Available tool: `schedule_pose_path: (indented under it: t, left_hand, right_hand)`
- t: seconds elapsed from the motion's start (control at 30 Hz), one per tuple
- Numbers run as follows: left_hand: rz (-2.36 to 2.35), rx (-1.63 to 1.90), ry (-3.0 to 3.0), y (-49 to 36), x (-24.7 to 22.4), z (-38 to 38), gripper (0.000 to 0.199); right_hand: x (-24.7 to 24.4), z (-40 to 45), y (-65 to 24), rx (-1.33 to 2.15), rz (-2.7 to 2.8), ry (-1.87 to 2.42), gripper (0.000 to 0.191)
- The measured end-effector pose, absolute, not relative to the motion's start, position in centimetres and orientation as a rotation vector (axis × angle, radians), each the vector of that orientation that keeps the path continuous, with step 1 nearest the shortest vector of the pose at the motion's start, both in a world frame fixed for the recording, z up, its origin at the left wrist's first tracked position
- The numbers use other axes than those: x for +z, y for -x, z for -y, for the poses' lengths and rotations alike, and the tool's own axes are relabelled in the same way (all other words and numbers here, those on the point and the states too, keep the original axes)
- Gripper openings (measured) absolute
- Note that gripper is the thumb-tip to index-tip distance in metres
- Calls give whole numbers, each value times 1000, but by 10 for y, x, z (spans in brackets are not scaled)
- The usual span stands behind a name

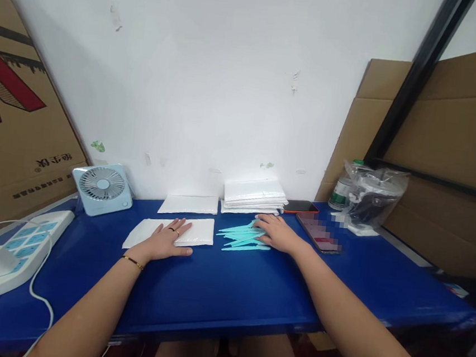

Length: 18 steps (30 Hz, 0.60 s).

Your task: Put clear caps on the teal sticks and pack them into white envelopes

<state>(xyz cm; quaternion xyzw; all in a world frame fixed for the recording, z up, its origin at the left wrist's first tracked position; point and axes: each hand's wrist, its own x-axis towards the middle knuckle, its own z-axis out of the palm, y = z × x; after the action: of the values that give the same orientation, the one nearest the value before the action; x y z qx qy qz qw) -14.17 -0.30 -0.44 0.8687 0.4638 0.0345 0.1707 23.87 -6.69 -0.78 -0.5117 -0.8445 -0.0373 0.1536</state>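
My left hand (169, 241) lies with its fingers spread on a white padded packet (202, 232) at the front left of the blue table. My right hand (277, 233) rests on the right end of a loose pile of thin turquoise sticks (236, 237), its fingers apart; part of the pile is hidden beneath it. Another flat white packet (189, 204) lies behind the first. To its right, against the wall, a stack of several white packets (255, 194) stands just behind the sticks.
A light blue fan (103, 188) and a white power strip (31, 245) with a cable are on the left. Right of my right hand lie a phone (319, 233) and an orange-edged phone (301, 207). Farther right stand a bottle (340, 194) and a plastic-wrapped object (373, 200).
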Motion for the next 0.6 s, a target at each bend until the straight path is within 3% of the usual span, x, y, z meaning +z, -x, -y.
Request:
schedule_pose_path:
  t: [0.13, 0.23, 0.33, 0.4, 0.53, 0.6]
  left_hand:
    - [-1327, 130, -2460, 156, -6, 1, 81]
    - [-1381, 409, -2346, 148, -3, -2, 74]
    - [-1178, 908, -2147, 110, 2, -3, 62]
    - [-963, 1014, -2079, 71, 3, -2, 57]
    - [-852, 603, -2283, 2, -4, 5, 91]
    - [-936, 454, -2452, -13, -8, 9, 93]
  right_hand:
    - [-3, 72, -247, 280, 2313, 1425, 47]
    - [3, 72, -255, 545, 2186, 1372, 52]
    - [6, 58, -263, 643, 2011, 1401, 36]
    - [5, 41, -266, 549, 1929, 1448, 28]
    - [-6, 14, -260, 412, 2025, 1542, 26]
    - [-10, 14, -253, 445, 2073, 1560, 24]
